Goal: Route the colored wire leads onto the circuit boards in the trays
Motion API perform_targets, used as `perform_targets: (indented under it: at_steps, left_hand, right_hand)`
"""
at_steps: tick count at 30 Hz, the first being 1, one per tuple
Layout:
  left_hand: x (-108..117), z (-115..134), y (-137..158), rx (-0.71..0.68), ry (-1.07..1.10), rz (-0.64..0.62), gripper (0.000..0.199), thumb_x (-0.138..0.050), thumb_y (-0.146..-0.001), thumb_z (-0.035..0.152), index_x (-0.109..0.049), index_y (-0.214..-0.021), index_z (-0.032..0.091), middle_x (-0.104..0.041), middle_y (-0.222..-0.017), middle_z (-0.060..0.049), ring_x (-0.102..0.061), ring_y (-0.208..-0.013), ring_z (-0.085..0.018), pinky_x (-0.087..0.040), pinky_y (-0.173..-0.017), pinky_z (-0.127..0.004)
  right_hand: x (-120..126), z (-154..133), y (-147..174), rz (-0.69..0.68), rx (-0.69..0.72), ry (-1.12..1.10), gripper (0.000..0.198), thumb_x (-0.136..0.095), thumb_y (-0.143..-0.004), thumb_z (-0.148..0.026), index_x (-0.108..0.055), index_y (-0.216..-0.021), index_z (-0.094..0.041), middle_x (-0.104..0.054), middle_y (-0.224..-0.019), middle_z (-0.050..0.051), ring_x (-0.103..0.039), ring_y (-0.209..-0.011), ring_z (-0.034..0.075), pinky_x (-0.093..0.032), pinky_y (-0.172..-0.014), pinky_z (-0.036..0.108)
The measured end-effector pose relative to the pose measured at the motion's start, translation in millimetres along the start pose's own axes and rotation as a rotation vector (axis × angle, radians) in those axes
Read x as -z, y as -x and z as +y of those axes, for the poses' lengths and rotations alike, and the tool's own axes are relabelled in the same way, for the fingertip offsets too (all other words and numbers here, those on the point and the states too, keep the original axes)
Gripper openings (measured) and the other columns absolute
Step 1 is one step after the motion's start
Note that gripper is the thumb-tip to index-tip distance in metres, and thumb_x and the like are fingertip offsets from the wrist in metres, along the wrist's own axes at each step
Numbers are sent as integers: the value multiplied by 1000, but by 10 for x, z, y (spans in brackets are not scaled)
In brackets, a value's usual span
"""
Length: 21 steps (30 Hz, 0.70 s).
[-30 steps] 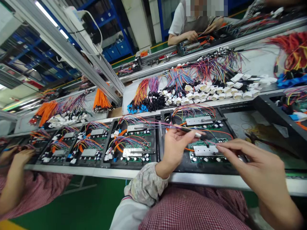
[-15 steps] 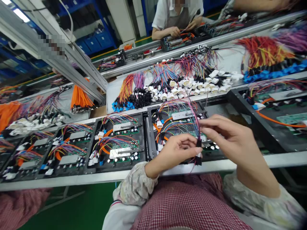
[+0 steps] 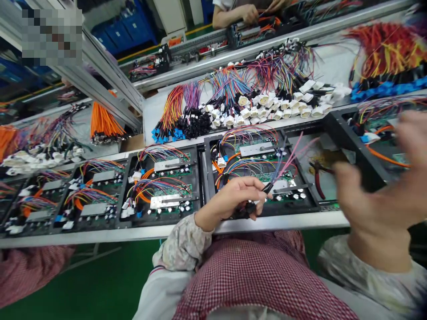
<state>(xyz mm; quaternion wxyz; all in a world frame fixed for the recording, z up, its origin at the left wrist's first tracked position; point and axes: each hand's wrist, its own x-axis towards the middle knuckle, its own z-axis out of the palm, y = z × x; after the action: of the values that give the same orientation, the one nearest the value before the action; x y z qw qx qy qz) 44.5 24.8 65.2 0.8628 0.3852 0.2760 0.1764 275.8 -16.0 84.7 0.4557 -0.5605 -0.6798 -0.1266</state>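
Observation:
My left hand (image 3: pixel 238 195) is closed around a wire harness (image 3: pixel 282 171) with a black sleeve and loose pink and bluish-purple wire ends pointing up and right. Part of the harness is hidden under the fingers. Below it, a black tray (image 3: pixel 208 178) holds two green circuit boards with metal plates, colored wires and orange cables. My right hand (image 3: pixel 376 195) is raised at the right, blurred by motion, its thumb spread from the fingers and nothing visible in it. Nearest to that hand lies a pair of red-handled pliers (image 3: pixel 319 182) on the bench.
Similar board-filled trays (image 3: pixel 160 178) line the bench to the left, and another tray (image 3: pixel 376 138) stands at the right. Behind are bundled harnesses with white connectors (image 3: pixel 283 106), blue connectors (image 3: pixel 390 89) and orange cables (image 3: pixel 103 122). A co-worker's hand (image 3: pixel 248 14) works across the line.
My right hand has left the harness and swung to the right, opening. The harness has tipped over in my left hand, its wire ends now fanning right. The pliers have come into sight.

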Motion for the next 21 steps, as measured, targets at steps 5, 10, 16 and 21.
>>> perform_targets:
  at_steps: [5, 10, 16, 21]
  left_hand:
    - [28, 23, 49, -58, 2, -27, 30, -71, -82, 45, -66, -91, 17, -58, -70, 1, -54, -53, -8, -42, -39, -17]
    - [30, -155, -6, -316, -90, 238, 52, -54, -92, 60, -68, -70, 16, -54, -79, -4, -50, -62, -11, -35, -41, -20]
    - [50, -318, -92, -678, -203, 496, 61, -48, -99, 56, -59, -53, 17, -56, -71, -4, -54, -76, -15, -48, -78, -30]
    - [117, -276, -84, -534, -158, 158, 70, -79, -71, 66, -63, -128, 28, -61, -132, -11, -57, -124, -28, -52, -95, -40]
  right_hand:
    - [36, -62, 147, -413, 386, -44, 27, -57, -96, -17, -64, -121, -22, -71, -99, 6, -68, -93, 20, -54, -86, 37]
    - [-67, -144, 314, -498, 306, 20, 19, -53, -100, -23, -70, -108, -17, -70, -88, 4, -62, -64, 13, -40, -51, 27]
    - [-213, -355, 483, -584, 18, -258, 23, -50, -102, -30, -69, -95, -19, -70, -74, 0, -63, -58, 11, -44, -53, 24]
    - [-169, -339, 459, -608, -514, -555, 34, -53, -100, -40, -64, -74, -22, -53, -48, -6, -47, -38, 8, -38, -42, 22]
